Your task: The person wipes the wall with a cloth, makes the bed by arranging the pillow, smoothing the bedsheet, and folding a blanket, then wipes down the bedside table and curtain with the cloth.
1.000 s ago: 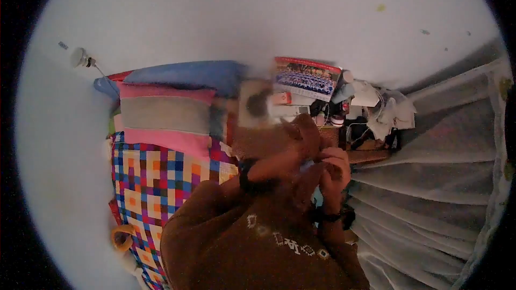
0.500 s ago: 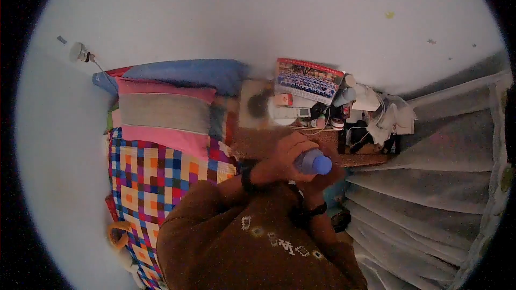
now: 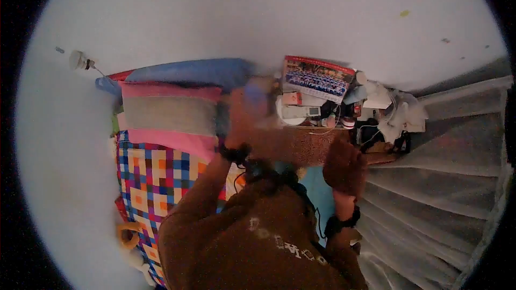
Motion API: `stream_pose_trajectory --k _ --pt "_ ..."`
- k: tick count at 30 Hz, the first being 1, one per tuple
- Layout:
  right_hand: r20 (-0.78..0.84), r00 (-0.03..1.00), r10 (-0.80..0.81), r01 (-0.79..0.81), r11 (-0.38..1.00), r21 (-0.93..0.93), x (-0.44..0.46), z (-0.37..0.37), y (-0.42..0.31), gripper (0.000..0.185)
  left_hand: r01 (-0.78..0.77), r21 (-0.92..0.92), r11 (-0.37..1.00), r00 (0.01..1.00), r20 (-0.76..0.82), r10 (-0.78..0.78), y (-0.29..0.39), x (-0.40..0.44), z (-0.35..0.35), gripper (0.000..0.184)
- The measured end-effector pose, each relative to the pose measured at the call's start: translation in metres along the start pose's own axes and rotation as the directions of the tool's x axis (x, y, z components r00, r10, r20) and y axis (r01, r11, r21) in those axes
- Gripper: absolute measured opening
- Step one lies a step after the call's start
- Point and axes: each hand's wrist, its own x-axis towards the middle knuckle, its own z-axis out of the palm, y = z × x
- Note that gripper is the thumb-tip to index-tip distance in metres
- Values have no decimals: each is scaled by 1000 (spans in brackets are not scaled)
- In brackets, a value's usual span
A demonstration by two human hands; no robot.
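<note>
A bottle with a blue cap is in my left hand, out over the bedside table beside the pillow. Motion smears both the bottle and the fingers round it. My right hand is apart from the bottle, in front of the table's right part and close to the curtain. Its fingers are dark and indistinct, so I cannot tell how they are bent or whether anything is in them. Dark bands circle both wrists.
The brown table bears a group photo calendar, a white remote control, a small red-and-white box, cables and plastic bags. A pink-and-grey pillow lies on the checked bedspread. Grey curtains hang at right.
My hands have parted. The left has carried the bottle up and to the left, over the table, while the right has moved slightly right. The view has shifted a little.
</note>
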Motion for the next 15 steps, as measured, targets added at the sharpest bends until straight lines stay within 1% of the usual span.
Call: stream_pose_trajectory --k 1,2,3,5,6,7,8,9,11,12,13,14,15 --pt "72 997 1 -19 967 255 2 -1 -4 54 6 -9 1000 1000 2 -6 -24 7 9 50" --pt "143 990 2 -73 870 488 4 -3 -7 53 12 -19 1000 1000 3 -12 -57 12 23 52" --pt "305 945 -119 -94 795 600 13 -41 20 53 21 -29 999 1000 8 -21 -83 16 38 54" --pt "389 898 -206 -160 671 724 8 -52 30 53 69 -60 996 997 -23 -71 -114 22 66 59" --pt "348 923 -161 -173 634 753 -3 -32 10 53 91 -77 993 995 -42 -94 -121 27 76 62" --pt "263 960 -99 -76 808 584 -11 -30 7 53 193 -138 971 981 29 -191 -117 32 78 65" --pt "174 984 -36 -29 932 360 -20 -27 4 53 297 -191 936 954 106 -281 -112 36 80 68" --pt "22 999 -47 50 980 -191 -32 -27 6 53 394 -237 888 916 185 -357 -108 43 85 70" --pt "-121 985 -119 48 881 -470 -39 -27 7 47 397 -61 916 911 149 -385 -115 47 104 72" --pt "-136 985 -106 74 972 -221 -42 -28 5 42 393 28 919 910 130 -394 -120 48 114 73" --pt "-148 985 -91 99 994 43 -44 -24 0 38 353 4 936 928 128 -351 -130 48 125 73" --pt "-39 995 -97 104 965 242 -48 -27 2 38 312 -20 950 943 126 -308 -143 45 136 73" --pt "62 990 -129 90 897 433 -54 -31 7 38 267 -47 962 957 125 -260 -156 44 145 73"
